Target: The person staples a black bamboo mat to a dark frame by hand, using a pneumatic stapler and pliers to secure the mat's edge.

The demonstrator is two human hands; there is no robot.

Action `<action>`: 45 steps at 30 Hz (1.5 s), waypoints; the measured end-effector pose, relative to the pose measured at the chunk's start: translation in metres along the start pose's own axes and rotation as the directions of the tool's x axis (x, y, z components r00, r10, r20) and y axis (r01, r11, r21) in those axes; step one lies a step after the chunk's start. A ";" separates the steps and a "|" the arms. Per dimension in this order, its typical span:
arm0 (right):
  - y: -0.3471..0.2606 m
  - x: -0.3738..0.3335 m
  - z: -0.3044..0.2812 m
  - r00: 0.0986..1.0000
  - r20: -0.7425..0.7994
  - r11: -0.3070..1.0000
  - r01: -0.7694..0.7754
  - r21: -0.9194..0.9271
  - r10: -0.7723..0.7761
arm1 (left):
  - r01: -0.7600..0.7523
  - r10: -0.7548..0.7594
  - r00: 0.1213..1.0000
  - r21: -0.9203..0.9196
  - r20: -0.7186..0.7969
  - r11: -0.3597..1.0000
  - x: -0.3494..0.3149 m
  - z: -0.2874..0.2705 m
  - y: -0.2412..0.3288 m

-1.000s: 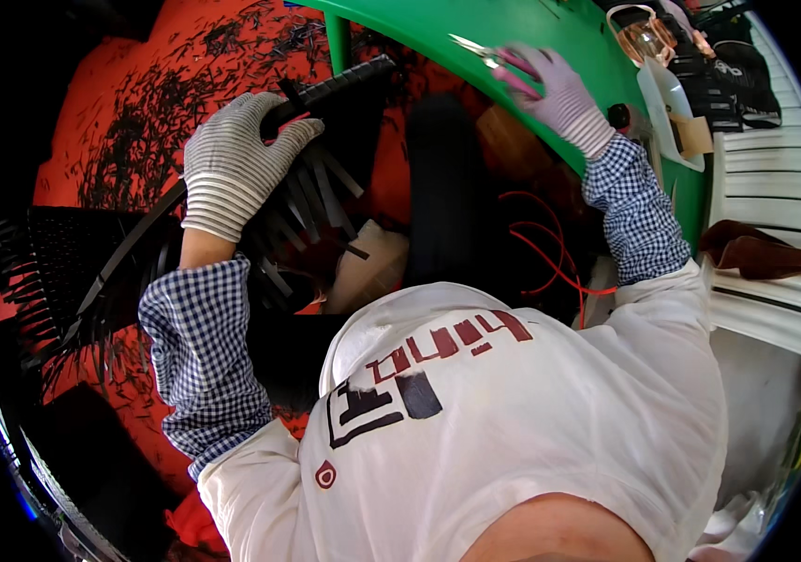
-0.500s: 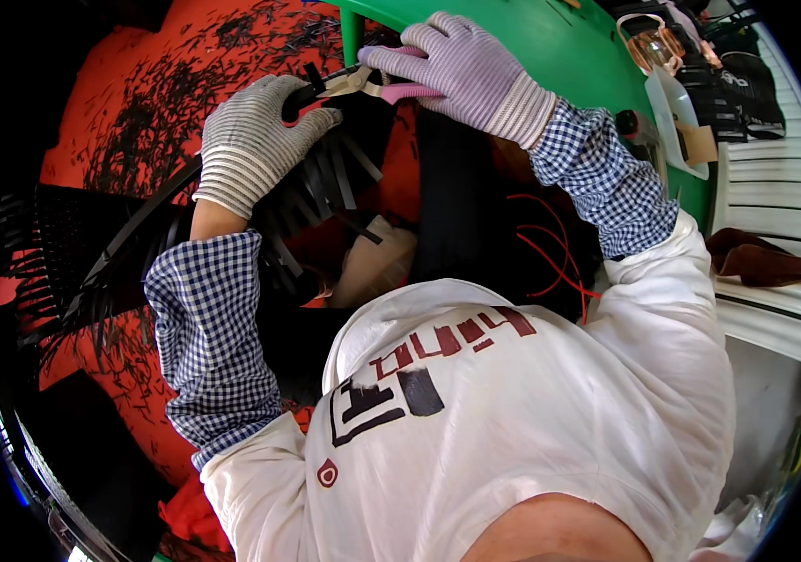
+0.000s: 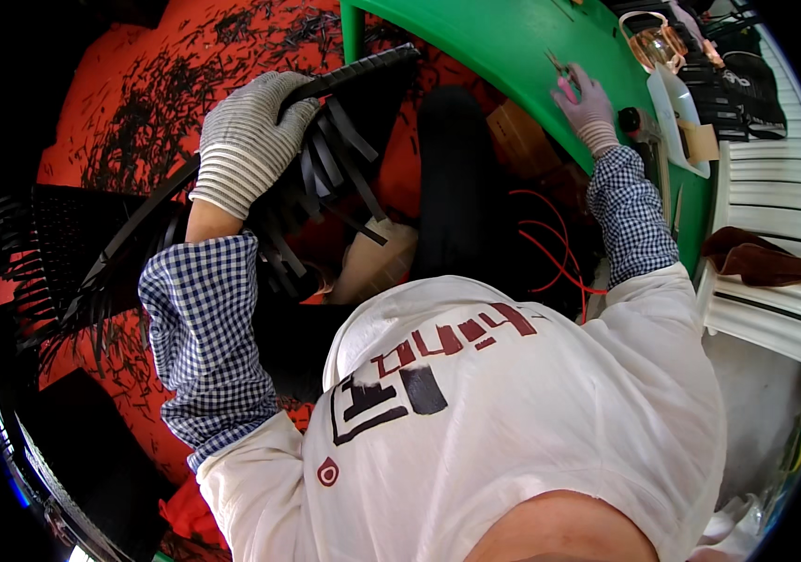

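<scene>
The person's left hand [image 3: 255, 140], in a striped glove, is gripping a black ribbed piece [image 3: 367, 67], its fingers closing over the near part while the thumb is lying toward the loose strips [image 3: 349, 131]. The ribbed edge is extending past the hand, slanting up to the right, its far end pointing toward the green table [image 3: 475, 28] and showing uncovered. Flat black strips are hanging below that edge, fanning out at uneven angles. The gloved right hand [image 3: 590, 110] is holding pink-handled cutters [image 3: 567, 89] well apart from the piece, over the table's surface in this view; whether the hand is resting on the table cannot be told. The blades are pointing up and to the left, away from the strips, and seem to be slightly parted, though they are too small to be sure. Short black clippings [image 3: 152, 140] are littering the red floor [image 3: 77, 122], so the work in hand is probably trimming strip ends, with this moment falling between cuts. Any further cut would be calling for the left hand to be keeping the edge steady, and for the blades to be meeting a strip end clear of the thumb.
</scene>
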State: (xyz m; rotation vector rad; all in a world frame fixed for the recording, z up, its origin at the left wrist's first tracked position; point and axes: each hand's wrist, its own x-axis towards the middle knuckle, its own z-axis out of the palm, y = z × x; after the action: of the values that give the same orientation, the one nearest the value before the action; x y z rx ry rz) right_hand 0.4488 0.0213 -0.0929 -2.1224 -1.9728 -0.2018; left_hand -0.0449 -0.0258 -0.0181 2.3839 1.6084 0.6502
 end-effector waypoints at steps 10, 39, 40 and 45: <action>-0.171 -0.017 -0.077 0.732 -0.375 0.651 0.680 0.338 -0.569 | 0.092 -0.094 0.995 0.052 0.038 0.994 0.007 -0.001 0.014; -0.307 0.032 -0.072 0.667 0.340 0.620 0.234 0.749 -0.663 | 0.039 -0.038 0.990 0.001 -0.138 0.999 -0.013 0.018 0.018; -0.302 0.042 -0.063 0.679 0.347 0.632 0.223 0.742 -0.647 | 0.022 -0.023 0.991 -0.009 -0.131 1.000 -0.009 0.023 0.022; -0.304 0.071 -0.015 0.330 0.469 0.548 0.206 0.811 -0.819 | 0.006 -0.034 0.979 -0.137 -0.202 0.991 -0.013 0.020 0.035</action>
State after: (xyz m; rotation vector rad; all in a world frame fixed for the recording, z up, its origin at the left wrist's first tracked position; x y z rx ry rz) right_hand 0.1527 0.1043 -0.0358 -0.9589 -2.6265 1.4798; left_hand -0.0113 -0.0497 -0.0251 2.2629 1.6041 0.9965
